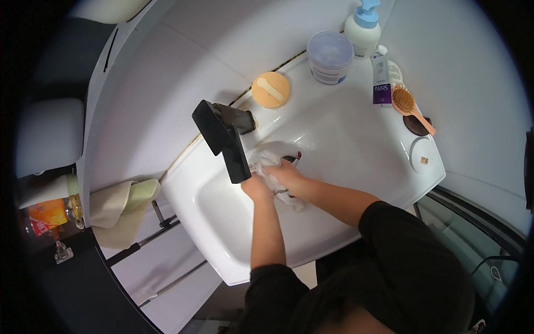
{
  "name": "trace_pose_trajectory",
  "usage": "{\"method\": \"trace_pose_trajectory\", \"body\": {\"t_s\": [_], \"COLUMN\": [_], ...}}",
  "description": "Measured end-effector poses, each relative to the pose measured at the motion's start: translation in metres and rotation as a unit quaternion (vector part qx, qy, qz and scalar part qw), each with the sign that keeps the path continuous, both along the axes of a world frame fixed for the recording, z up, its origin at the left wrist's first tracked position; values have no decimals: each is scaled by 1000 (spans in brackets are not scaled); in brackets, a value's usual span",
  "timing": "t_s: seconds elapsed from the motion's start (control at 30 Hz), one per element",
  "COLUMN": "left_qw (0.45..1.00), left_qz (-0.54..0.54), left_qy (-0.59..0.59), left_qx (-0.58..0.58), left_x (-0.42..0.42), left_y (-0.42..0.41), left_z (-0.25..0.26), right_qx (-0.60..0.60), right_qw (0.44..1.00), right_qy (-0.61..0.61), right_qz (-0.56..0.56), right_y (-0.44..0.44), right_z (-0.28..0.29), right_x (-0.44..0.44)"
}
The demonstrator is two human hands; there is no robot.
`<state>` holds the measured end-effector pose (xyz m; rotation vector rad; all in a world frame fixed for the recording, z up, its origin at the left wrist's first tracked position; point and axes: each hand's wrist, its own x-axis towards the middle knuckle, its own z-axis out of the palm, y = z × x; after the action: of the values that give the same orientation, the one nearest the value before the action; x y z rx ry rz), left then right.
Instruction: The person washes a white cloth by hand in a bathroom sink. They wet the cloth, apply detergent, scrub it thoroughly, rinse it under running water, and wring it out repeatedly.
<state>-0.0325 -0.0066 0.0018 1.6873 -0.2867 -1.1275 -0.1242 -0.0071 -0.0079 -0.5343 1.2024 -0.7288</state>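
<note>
Over the white washbasin [225, 213], both of my hands hold a crumpled white cloth [267, 160]. My left hand [255, 188] grips its near left side, just beside the end of the black faucet [236, 160], which hides part of the fingers. On the right of the bundle, my right hand [287, 174] has its fingers closed around the fabric. A loose fold of the cloth hangs below my wrists towards the basin. Dark and red trim shows beyond my right hand; whether it belongs to the cloth I cannot tell.
Along the back ledge stand a round orange container [270, 89], a translucent tub [330, 57] and a pump bottle [363, 31]. To the right are a tube [381, 77], a hairbrush [404, 101] and a white round lid [424, 155]. A towel [121, 208] hangs at left.
</note>
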Motion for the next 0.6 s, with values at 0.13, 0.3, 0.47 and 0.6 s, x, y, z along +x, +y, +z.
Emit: {"method": "trace_pose_trajectory", "body": {"t_s": [0.13, 0.3, 0.47, 0.6], "left_qw": [959, 985, 978, 949], "left_qz": [-148, -86, -139, -161], "left_qy": [-232, -129, -153, -258], "left_qx": [-69, -71, 3, -79], "left_x": [-32, 1, -17, -4], "left_y": [30, -2, 12, 1], "left_z": [-8, 5, 13, 2], "right_qx": [58, 134, 135, 185], "right_qw": [994, 990, 980, 957], "right_qy": [75, -23, -124, -225], "right_qz": [-51, 40, -78, 5], "right_y": [-19, -5, -16, -17], "right_z": [-11, 21, -3, -25], "right_x": [-13, -9, -12, -5]}}
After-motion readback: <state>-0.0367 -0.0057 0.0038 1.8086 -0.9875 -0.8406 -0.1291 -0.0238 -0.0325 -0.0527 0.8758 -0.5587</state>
